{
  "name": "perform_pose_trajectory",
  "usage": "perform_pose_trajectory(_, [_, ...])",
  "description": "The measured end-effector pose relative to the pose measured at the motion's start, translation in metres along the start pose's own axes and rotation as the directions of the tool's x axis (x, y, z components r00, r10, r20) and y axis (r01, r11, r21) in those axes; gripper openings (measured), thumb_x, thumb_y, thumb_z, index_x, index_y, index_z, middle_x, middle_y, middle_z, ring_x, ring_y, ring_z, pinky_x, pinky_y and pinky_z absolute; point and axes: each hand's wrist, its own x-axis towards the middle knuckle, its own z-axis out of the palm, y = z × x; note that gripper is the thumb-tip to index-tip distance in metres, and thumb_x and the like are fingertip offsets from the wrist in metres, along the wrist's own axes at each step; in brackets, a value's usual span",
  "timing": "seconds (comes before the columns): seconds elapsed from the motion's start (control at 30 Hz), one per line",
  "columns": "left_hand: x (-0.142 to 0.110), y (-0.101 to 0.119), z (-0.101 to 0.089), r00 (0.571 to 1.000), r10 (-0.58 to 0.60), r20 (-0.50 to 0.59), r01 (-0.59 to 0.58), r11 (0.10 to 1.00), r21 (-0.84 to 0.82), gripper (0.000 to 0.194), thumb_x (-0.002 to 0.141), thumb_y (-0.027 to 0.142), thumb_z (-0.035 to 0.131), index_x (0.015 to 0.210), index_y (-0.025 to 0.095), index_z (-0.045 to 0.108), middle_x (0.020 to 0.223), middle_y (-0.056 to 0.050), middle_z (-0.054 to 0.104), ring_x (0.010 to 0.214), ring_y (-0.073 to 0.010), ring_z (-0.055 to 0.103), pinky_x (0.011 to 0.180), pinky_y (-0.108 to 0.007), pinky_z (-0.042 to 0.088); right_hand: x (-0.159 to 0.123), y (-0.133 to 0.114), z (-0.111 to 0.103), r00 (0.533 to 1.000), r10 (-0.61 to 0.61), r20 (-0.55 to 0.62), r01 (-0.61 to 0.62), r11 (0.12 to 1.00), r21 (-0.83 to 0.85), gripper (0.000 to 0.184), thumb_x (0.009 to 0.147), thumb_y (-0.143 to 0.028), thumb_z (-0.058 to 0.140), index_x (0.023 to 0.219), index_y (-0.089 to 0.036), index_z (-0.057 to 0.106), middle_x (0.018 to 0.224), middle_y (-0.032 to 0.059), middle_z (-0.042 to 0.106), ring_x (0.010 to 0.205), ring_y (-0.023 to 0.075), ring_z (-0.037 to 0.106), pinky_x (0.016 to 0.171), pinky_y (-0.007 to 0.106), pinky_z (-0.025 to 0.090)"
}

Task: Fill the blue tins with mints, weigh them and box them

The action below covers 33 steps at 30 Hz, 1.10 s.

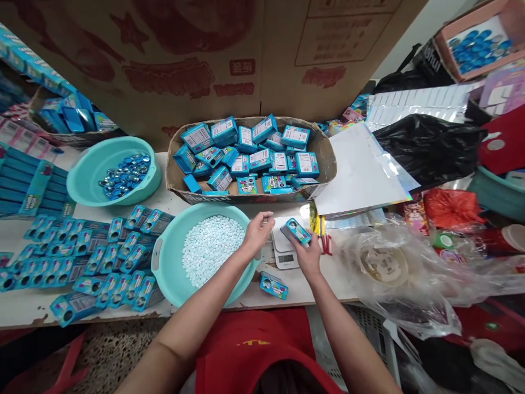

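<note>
Blue box [298, 232] clasped in my right hand [309, 254], over the scale [286, 261]; my left hand [257, 232], apart from it, half-curled by the bowl's [169, 257] right rim, contents not discernible. Progress judged partial: rows of boxes [117, 289] at left, many others loose in the far carton [327, 156].

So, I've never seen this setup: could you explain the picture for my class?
No machine here: a person works bare-handed, filmed by a camera worn on the head, looking forward and down. The right hand holds a small blue printed box near a flat white scale; whether the left hand holds anything is unclear. On the white table stand a round turquoise plastic bowl of small pale pieces, a second turquoise bowl of shiny discs and a brown cardboard tray of blue boxes.
</note>
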Motion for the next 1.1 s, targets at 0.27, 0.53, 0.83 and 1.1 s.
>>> perform_pose_trajectory(0.27, [-0.033,0.026,-0.022,0.955,-0.294,-0.032,0.207,0.742,-0.638,0.045,0.084,0.054,0.049,0.103,0.015,0.062,0.102,-0.011,0.066,0.085,-0.0167,0.062,0.074,-0.027,0.045,-0.007,-0.091,-0.011,0.819,-0.495,0.291,0.554,0.815,-0.172,0.026,0.078,-0.035,0.065,0.1,-0.022,0.063,0.093,0.0045,0.065,0.088,0.0205,0.058,0.08,0.035,0.043])
perform_pose_trajectory(0.53, [-0.043,0.026,-0.041,0.886,-0.464,-0.005,0.235,0.459,-0.857,0.027,0.086,0.036,0.052,0.083,0.012,0.064,0.078,-0.007,0.063,0.069,-0.0123,0.059,0.066,-0.023,0.046,-0.018,-0.108,0.012,0.717,-0.544,0.435,0.666,0.72,-0.195,0.022,0.081,-0.032,0.059,0.101,-0.022,0.062,0.091,0.0044,0.064,0.085,0.0215,0.057,0.076,0.034,0.042])
perform_pose_trajectory(0.83, [-0.054,0.02,-0.057,0.907,-0.419,-0.032,0.2,0.497,-0.844,0.022,0.081,0.031,0.058,0.078,0.012,0.066,0.077,-0.007,0.063,0.072,-0.0128,0.058,0.072,-0.024,0.046,-0.028,-0.116,0.022,0.722,-0.519,0.458,0.653,0.731,-0.2,0.023,0.08,-0.035,0.06,0.099,-0.022,0.064,0.089,0.0041,0.064,0.085,0.0221,0.057,0.074,0.035,0.042])
perform_pose_trajectory(1.1, [-0.08,0.03,-0.098,0.98,0.141,-0.144,-0.149,0.988,-0.047,0.039,0.061,0.015,0.068,0.099,0.026,0.068,0.12,-0.006,0.059,0.122,-0.0269,0.043,0.104,-0.038,0.031,-0.039,-0.122,0.016,0.818,-0.408,0.406,0.451,0.892,-0.011,0.027,0.075,-0.038,0.067,0.097,-0.022,0.064,0.093,0.0047,0.065,0.087,0.0216,0.06,0.078,0.036,0.048])
